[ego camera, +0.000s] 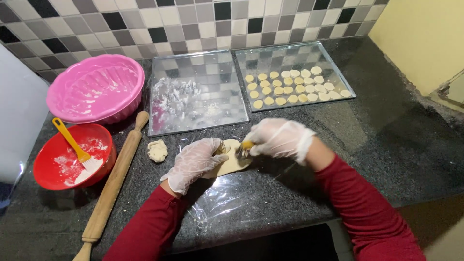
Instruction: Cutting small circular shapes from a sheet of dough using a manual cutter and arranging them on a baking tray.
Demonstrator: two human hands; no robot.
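Left hand (pixel 195 162) rests half-open on flattened dough (pixel 233 162); right hand (pixel 278 137) pinches a yellow cutter (pixel 247 145).

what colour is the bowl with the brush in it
Red bowl, with a yellow-handled brush; head view.

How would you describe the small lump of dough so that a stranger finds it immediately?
Start at the long wooden rolling pin lying on the dark counter. Just right of its upper half sits the small dough lump, pale and crumpled. Unlike the flat dough sheet nearby, no hand touches it.
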